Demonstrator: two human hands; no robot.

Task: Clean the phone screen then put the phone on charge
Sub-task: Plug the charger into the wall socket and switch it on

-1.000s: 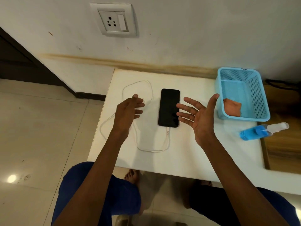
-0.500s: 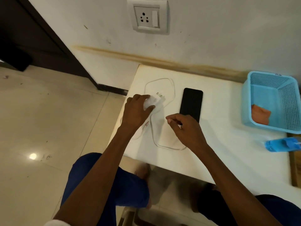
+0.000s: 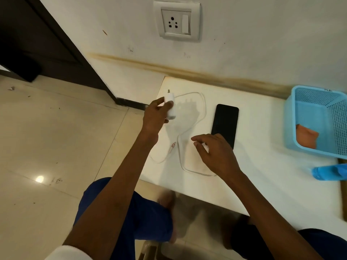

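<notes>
Left hand grips charger plug, pins up toward wall socket. Right hand, fingers loosely curled, seems empty, steadying cable. Phone flat on desk.

Spray bottle cropped at right edge.

no readable text, small dark mark on blue basket rim, illegible

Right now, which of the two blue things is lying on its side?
The blue spray bottle, flat at the table's right edge. The blue basket stands upright, an orange cloth inside.
</notes>
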